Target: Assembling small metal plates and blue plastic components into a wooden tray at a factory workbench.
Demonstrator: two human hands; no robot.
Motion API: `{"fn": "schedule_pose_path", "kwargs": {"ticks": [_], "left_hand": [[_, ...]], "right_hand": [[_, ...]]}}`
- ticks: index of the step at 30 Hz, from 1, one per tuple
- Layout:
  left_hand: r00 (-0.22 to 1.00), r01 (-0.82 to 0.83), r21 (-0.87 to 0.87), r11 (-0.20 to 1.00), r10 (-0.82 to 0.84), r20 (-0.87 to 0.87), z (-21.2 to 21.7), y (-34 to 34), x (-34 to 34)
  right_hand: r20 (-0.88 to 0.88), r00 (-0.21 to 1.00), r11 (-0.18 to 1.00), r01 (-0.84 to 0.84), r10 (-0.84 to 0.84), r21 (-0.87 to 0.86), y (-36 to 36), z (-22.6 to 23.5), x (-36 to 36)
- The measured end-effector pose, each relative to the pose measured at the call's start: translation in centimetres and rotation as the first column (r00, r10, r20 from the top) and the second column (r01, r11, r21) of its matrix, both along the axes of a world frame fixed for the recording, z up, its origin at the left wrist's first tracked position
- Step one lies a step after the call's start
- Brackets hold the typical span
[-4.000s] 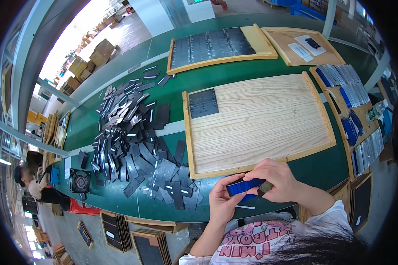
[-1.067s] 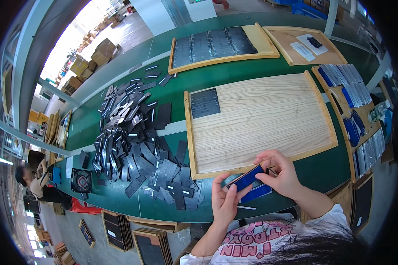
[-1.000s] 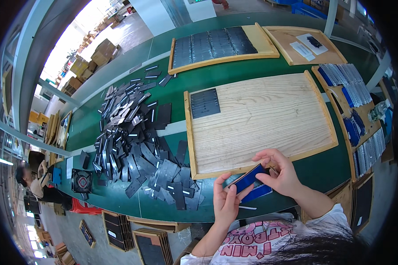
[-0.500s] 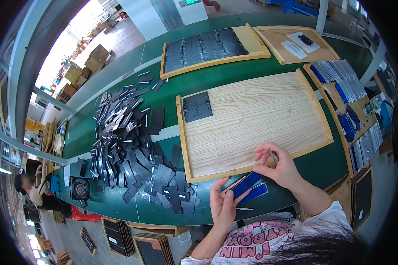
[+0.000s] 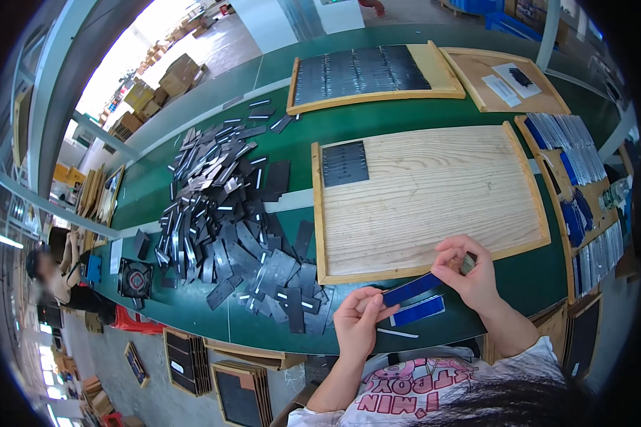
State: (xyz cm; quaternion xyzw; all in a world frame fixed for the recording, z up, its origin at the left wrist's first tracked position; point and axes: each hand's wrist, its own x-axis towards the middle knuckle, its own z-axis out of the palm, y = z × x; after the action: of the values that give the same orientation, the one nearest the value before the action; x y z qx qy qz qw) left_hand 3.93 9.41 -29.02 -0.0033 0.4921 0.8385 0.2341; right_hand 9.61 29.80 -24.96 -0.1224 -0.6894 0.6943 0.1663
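Observation:
My left hand (image 5: 360,324) and my right hand (image 5: 466,274) hold a long blue strip (image 5: 413,290) between them, one hand at each end, just in front of the near edge of a large wooden tray (image 5: 434,199). A second blue strip (image 5: 418,311) lies on the green table (image 5: 548,270) under the held one, with a thin white sliver (image 5: 397,333) beside it. A small block of dark plates (image 5: 344,163) sits in the tray's far left corner.
A big loose heap of dark plates (image 5: 228,228) covers the table to my left. A far tray (image 5: 367,75) is filled with dark plates. Trays with blue and silvery strips (image 5: 573,167) line the right. A person (image 5: 57,274) sits at far left.
The view has shifted a little. My hands have drawn apart along the blue strip, the right hand moving to the right; a second blue strip now lies on the table below.

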Motion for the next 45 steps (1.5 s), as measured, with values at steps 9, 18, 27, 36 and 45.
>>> {"fn": "schedule_pose_path", "kwargs": {"ticks": [9,18,27,36,45], "left_hand": [[0.880,0.226,0.493,0.840,-0.393,0.266,-0.8,-1.7,-0.6],[0.699,-0.594,-0.751,0.287,-0.278,-0.659,2.7,-8.3,-3.4],[0.713,-0.587,-0.788,0.188,-0.340,-0.613,1.8,-10.4,-3.3],[0.895,-0.287,-0.201,0.937,0.187,-0.405,2.7,-9.2,-2.5],[0.996,0.025,0.216,0.976,-0.006,-0.089,2.1,-5.3,-1.0]], "right_hand": [[-0.111,0.875,0.869,-0.482,0.471,-0.115,-1.9,-0.1,-0.5],[0.014,0.964,0.628,-0.183,0.264,0.756,-0.1,0.8,-10.9],[-0.097,0.986,0.423,0.031,0.135,0.906,0.7,-4.0,-19.9],[-0.142,0.985,0.407,0.090,0.101,0.909,0.4,-5.0,-21.2],[-0.163,0.982,0.459,0.103,0.092,0.882,0.2,-4.4,-20.9]]}}
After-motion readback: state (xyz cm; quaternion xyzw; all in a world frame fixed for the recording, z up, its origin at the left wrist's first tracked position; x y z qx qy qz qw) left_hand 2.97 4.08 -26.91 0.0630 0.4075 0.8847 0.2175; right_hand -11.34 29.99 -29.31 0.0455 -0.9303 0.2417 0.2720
